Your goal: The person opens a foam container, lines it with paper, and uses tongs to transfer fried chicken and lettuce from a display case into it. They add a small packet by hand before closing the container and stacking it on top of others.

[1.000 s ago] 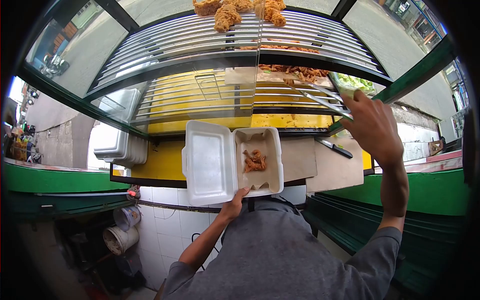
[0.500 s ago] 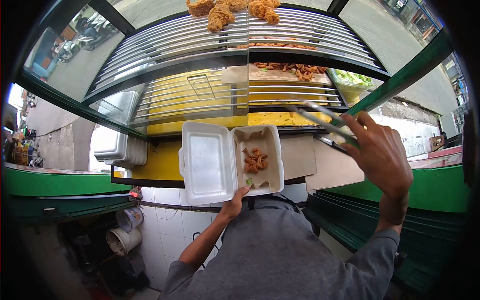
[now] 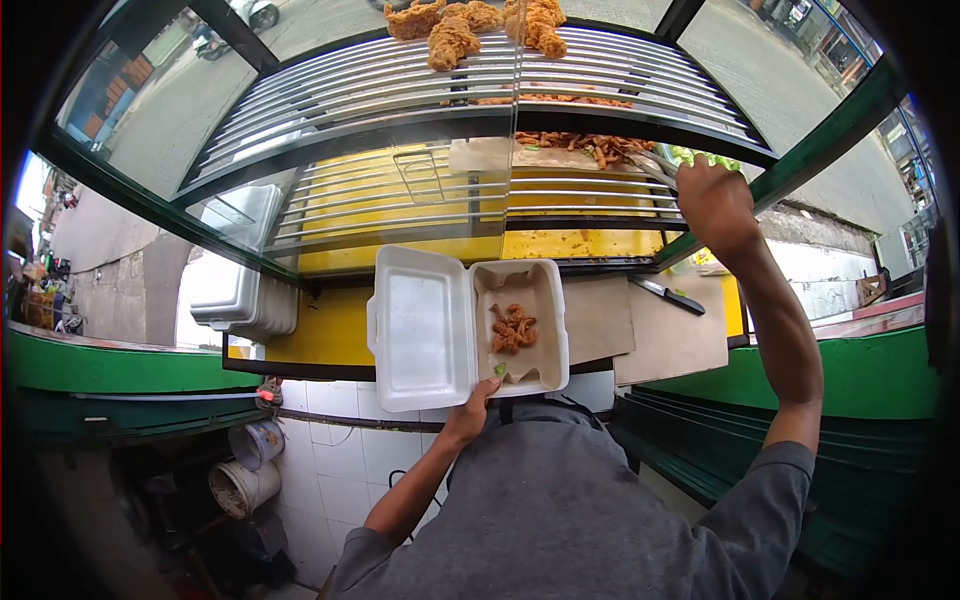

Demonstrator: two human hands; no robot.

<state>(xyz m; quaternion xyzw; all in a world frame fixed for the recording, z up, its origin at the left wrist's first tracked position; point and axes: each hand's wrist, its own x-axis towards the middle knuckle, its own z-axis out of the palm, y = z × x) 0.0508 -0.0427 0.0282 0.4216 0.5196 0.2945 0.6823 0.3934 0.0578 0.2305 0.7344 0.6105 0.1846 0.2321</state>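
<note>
My left hand (image 3: 470,411) grips the lower edge of an open white foam box (image 3: 424,325), its thumb at the rim. Brown paper lines the right half, where a small heap of fried pieces (image 3: 513,329) lies with a bit of green near my thumb. My right hand (image 3: 716,205) is closed round metal tongs (image 3: 655,166) at the right of the rack. The tongs' tips reach the pile of fried strips (image 3: 604,148) on the shelf; whether they pinch any cannot be made out.
Large fried pieces (image 3: 452,42) sit on the upper rack. A knife (image 3: 668,294) lies on brown paper sheets (image 3: 678,345) at the right. Stacked foam boxes (image 3: 240,300) stand at the left. A glass panel and green frame (image 3: 826,150) border the rack.
My right hand and the tongs have moved up and away from me, from above the counter to the fried strips. The knife is now uncovered. The foam box has barely shifted.
</note>
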